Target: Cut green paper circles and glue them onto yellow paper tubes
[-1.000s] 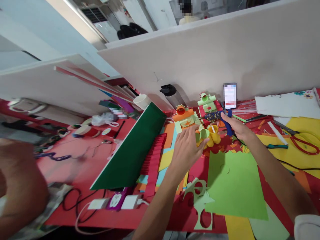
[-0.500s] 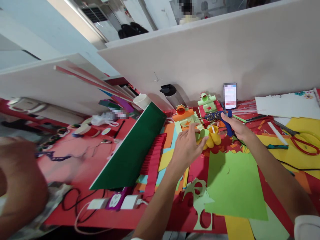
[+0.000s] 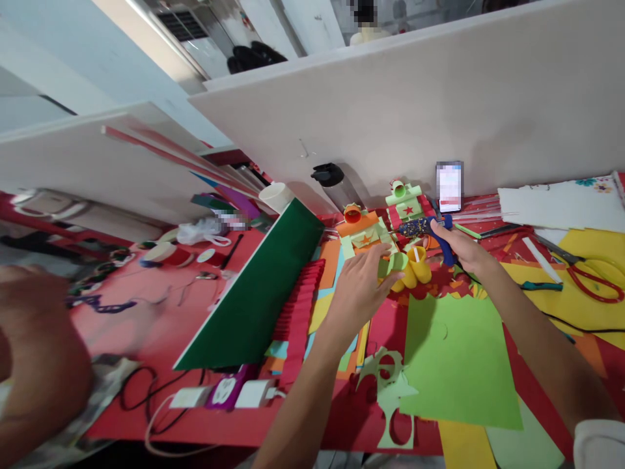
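Observation:
My right hand (image 3: pixel 461 247) is wrapped round the handle of a blue glue gun (image 3: pixel 417 227), whose nozzle points left above the paper pieces. Between the thumb and fingers of my left hand (image 3: pixel 360 279) is a small light-green paper piece (image 3: pixel 398 262), beside a cluster of yellow paper rolls (image 3: pixel 420 271). My fingers partly hide that piece. Just behind stand two paper figures built of rolls and cut shapes: an orange one (image 3: pixel 359 227) with an orange star and a light-green one (image 3: pixel 404 195) with a red star.
A green sheet (image 3: pixel 459 358) lies in front, beside cut paper scraps (image 3: pixel 393 391). Red-handled scissors (image 3: pixel 593 277) and a teal-handled tool (image 3: pixel 541 286) are at right. A phone (image 3: pixel 449 187) leans on the partition. A dark green board (image 3: pixel 254 293) slants at left; another person's arm (image 3: pixel 41 365) is beyond.
My left hand has shifted slightly left, and its fingers have lowered a little around the light-green piece. My right hand and the glue gun stay almost still.

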`<state>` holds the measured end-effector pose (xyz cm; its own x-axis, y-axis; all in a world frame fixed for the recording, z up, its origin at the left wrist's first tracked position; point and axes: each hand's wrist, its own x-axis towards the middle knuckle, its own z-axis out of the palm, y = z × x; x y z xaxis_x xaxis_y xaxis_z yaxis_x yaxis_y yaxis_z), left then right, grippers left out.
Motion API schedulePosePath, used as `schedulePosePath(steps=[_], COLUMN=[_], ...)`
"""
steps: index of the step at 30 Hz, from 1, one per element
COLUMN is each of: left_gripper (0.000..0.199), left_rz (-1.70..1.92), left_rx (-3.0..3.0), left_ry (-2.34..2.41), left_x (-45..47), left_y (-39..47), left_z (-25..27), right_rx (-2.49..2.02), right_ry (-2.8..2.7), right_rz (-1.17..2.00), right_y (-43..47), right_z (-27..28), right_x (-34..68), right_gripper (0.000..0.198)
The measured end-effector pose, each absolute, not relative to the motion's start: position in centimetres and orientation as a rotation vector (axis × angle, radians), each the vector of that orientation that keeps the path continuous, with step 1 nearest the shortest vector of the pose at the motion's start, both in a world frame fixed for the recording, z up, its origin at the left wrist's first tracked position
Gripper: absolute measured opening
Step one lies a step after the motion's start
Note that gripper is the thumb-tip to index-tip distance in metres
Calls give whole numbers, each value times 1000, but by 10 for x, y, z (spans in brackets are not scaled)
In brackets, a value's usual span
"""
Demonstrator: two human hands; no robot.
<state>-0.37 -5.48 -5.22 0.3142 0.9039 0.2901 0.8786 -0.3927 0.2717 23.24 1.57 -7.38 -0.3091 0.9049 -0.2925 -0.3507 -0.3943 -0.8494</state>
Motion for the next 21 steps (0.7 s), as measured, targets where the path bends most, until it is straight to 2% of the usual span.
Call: schedulePosePath(steps=[6, 9, 21], left_gripper=[29, 32, 41], left_rz=[790, 820, 840], left_rx=[2920, 3075, 3080], left_ry=[1515, 1382, 1436], left_x=[-9, -8, -3], left_y=[-72, -78, -75], left_z=[-54, -60, -69], right_rx=[-1003, -1002, -972], right_ry=[-846, -850, -884], right_rz=[1810, 1815, 1827], right_y=[17, 16, 18], right_z=[-76, -75, -81], right_x=[232, 231, 234], right_gripper=[22, 23, 27])
